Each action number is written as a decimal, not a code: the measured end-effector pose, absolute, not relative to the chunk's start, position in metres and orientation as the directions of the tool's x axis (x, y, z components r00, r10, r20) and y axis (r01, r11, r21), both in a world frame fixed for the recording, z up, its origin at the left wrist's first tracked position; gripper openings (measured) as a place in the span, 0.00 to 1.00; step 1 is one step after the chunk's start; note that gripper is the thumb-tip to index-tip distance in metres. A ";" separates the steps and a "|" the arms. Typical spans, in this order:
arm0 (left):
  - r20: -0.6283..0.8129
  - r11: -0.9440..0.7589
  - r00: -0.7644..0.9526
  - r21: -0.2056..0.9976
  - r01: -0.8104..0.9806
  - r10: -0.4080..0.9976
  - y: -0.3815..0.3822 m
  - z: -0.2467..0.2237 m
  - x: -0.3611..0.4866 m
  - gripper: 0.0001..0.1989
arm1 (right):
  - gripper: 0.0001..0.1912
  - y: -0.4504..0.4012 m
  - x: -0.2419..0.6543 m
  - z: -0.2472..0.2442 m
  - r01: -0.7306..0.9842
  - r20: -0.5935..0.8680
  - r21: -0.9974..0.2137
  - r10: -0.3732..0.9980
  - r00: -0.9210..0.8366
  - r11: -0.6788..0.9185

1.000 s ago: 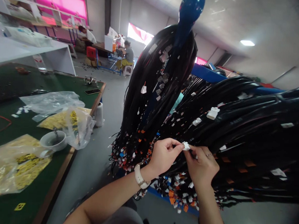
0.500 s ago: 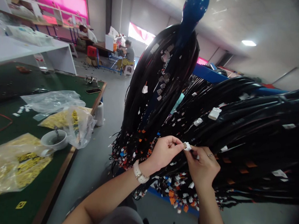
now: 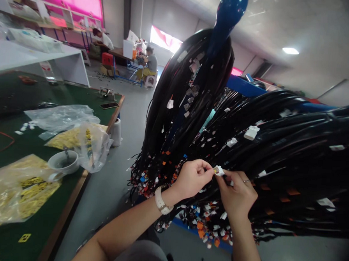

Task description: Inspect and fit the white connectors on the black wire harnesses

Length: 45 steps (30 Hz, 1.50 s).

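A white plug connector (image 3: 219,170) sits between my two hands, in front of the hanging cables. My right hand (image 3: 238,194) is closed, with thumb and fingers gripping the connector from the right. At the connector's left end, my left hand (image 3: 194,178) pinches with thumb and forefinger. A small yellow piece (image 3: 215,171) shows at these fingertips, against the connector's open face; its exact shape is too small to tell. Thick bundles of black wiring harnesses (image 3: 282,140) with white, orange and blue connectors hang around and behind both hands.
Blue rack arm (image 3: 232,11) carries the harness loop. On the green table (image 3: 10,250) at left lie bags of yellow parts (image 3: 22,192), a white cup (image 3: 63,161) and a phone (image 3: 109,105). Two people sit at benches in the background.
More yellow shows at the connector's left end. Both hands keep nearly the same place and grip; the view has shifted slightly.
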<state>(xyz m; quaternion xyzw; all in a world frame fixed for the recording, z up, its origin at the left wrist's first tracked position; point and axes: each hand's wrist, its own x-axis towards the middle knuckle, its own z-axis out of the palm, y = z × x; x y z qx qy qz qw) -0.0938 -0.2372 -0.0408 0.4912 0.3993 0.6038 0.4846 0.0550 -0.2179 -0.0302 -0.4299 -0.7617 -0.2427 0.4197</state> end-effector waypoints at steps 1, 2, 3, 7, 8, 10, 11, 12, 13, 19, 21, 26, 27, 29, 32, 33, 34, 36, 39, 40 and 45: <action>0.213 -0.219 -0.054 0.957 -0.188 0.976 -0.236 -0.040 -0.094 0.09 | 0.08 -0.218 0.055 -0.030 0.853 0.849 0.002 0.451 -0.277 0.522; 0.229 -0.237 -0.066 0.956 -0.172 0.971 -0.236 -0.040 -0.095 0.08 | 0.08 -0.218 0.055 -0.030 0.848 0.849 -0.006 0.451 -0.276 0.530; 0.254 -0.263 -0.080 0.953 -0.148 0.964 -0.235 -0.040 -0.095 0.08 | 0.08 -0.218 0.055 -0.030 0.844 0.848 -0.014 0.453 -0.274 0.537; 0.366 -0.371 -0.115 0.928 -0.028 0.924 -0.235 -0.039 -0.096 0.06 | 0.08 -0.219 0.055 -0.029 0.840 0.839 -0.032 0.471 -0.272 0.542; 0.390 -0.393 -0.122 0.920 -0.001 0.913 -0.235 -0.039 -0.096 0.06 | 0.08 -0.219 0.056 -0.029 0.840 0.837 -0.031 0.473 -0.275 0.542; 0.428 -0.427 -0.137 0.903 0.044 0.893 -0.236 -0.038 -0.096 0.05 | 0.08 -0.220 0.056 -0.028 0.839 0.833 -0.033 0.479 -0.278 0.544; 0.444 -0.440 -0.144 0.896 0.060 0.885 -0.236 -0.038 -0.096 0.05 | 0.08 -0.220 0.055 -0.027 0.837 0.832 -0.039 0.481 -0.275 0.546; 0.455 -0.450 -0.148 0.890 0.071 0.878 -0.236 -0.038 -0.096 0.05 | 0.08 -0.220 0.055 -0.027 0.834 0.832 -0.046 0.483 -0.272 0.549; 0.465 -0.458 -0.151 0.885 0.080 0.872 -0.236 -0.038 -0.096 0.05 | 0.08 -0.220 0.055 -0.026 0.833 0.833 -0.052 0.485 -0.269 0.551; 0.519 -0.500 -0.150 0.853 0.146 0.841 -0.236 -0.040 -0.094 0.05 | 0.08 -0.220 0.055 -0.027 0.834 0.828 -0.061 0.494 -0.264 0.548; 0.542 -0.514 -0.153 0.837 0.189 0.826 -0.236 -0.041 -0.093 0.04 | 0.08 -0.220 0.055 -0.027 0.836 0.827 -0.057 0.495 -0.267 0.546; 0.566 -0.515 -0.141 0.809 0.284 0.812 -0.236 -0.039 -0.093 0.04 | 0.07 -0.219 0.056 -0.028 0.840 0.837 -0.034 0.475 -0.272 0.541; 0.566 -0.512 -0.137 0.806 0.295 0.813 -0.236 -0.038 -0.093 0.04 | 0.07 -0.219 0.056 -0.028 0.841 0.837 -0.031 0.474 -0.273 0.540; 0.561 -0.505 -0.126 0.805 0.310 0.818 -0.237 -0.037 -0.093 0.04 | 0.08 -0.219 0.056 -0.028 0.845 0.837 -0.022 0.472 -0.277 0.535; 0.538 -0.486 -0.115 0.819 0.306 0.835 -0.238 -0.035 -0.093 0.05 | 0.07 -0.218 0.055 -0.029 0.851 0.843 -0.009 0.462 -0.276 0.526; 0.529 -0.479 -0.113 0.825 0.299 0.841 -0.238 -0.034 -0.093 0.05 | 0.07 -0.218 0.056 -0.029 0.853 0.845 -0.004 0.458 -0.277 0.522; 0.518 -0.472 -0.112 0.834 0.288 0.848 -0.238 -0.033 -0.094 0.05 | 0.07 -0.218 0.056 -0.029 0.854 0.847 0.000 0.455 -0.276 0.520; 0.480 -0.449 -0.087 0.861 0.239 0.873 -0.238 -0.031 -0.096 0.04 | 0.07 -0.217 0.056 -0.030 0.857 0.847 0.001 0.455 -0.276 0.516; 0.385 -0.381 -0.014 0.918 0.115 0.923 -0.236 -0.026 -0.102 0.06 | 0.08 -0.217 0.057 -0.031 0.857 0.845 0.004 0.457 -0.278 0.515; 0.348 -0.348 0.011 0.935 0.064 0.937 -0.234 -0.024 -0.104 0.06 | 0.08 -0.216 0.057 -0.031 0.858 0.845 0.005 0.456 -0.279 0.514; 0.123 -0.073 0.179 0.962 -0.263 0.976 -0.226 -0.026 -0.109 0.10 | 0.09 -0.216 0.058 -0.032 0.856 0.846 -0.019 0.465 -0.261 0.517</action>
